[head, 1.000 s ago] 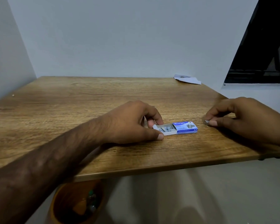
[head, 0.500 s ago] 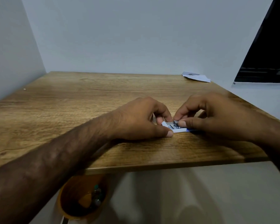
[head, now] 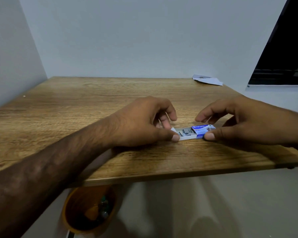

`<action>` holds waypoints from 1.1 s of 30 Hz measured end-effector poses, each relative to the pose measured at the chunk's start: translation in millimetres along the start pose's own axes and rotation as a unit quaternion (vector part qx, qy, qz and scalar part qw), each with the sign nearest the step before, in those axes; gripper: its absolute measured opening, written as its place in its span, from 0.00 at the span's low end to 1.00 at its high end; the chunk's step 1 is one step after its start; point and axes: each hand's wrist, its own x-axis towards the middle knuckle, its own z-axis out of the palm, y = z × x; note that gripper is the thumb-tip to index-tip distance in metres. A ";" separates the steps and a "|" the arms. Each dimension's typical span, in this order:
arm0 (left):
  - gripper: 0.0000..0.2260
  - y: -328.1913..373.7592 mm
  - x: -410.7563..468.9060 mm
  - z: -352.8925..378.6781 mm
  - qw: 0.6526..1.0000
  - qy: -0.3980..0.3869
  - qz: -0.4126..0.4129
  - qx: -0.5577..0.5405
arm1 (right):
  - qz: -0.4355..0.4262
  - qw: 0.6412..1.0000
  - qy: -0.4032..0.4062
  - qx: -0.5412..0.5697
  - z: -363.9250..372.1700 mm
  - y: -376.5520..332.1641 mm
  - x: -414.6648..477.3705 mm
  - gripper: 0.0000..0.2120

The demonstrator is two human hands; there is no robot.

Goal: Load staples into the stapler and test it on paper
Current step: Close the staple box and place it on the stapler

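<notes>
A small staple box lies on the wooden table (head: 93, 109) near its front edge. Its blue sleeve (head: 202, 130) is slid partly to the right, so the white inner tray (head: 184, 133) shows several grey staple strips. My left hand (head: 144, 121) pinches the tray's left end between thumb and fingers. My right hand (head: 244, 121) grips the blue sleeve, thumb on its near side. A piece of white paper (head: 207, 80) lies at the table's far right corner. No stapler is in view.
Grey walls close in the table at the back and left. A dark window opening (head: 286, 57) is at the right. Below the table's front edge stands an orange bin (head: 70, 212) with a few things inside.
My right hand came in from the right and took hold of the blue sleeve. The box now lies more open, with more of the tray and its staples showing.
</notes>
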 end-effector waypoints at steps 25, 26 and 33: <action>0.08 19.7 8.8 22.2 0.994 0.067 -0.010 0.082 | 0.017 0.998 0.061 -0.027 24.3 -3.9 5.6 0.12; 0.07 19.8 8.8 23.0 0.994 0.075 -0.015 0.076 | 0.015 0.997 0.064 -0.027 24.6 -4.3 5.4 0.12; 0.06 20.4 4.4 28.1 0.991 0.112 -0.042 0.057 | 0.008 0.996 0.086 0.011 33.8 -6.4 1.2 0.12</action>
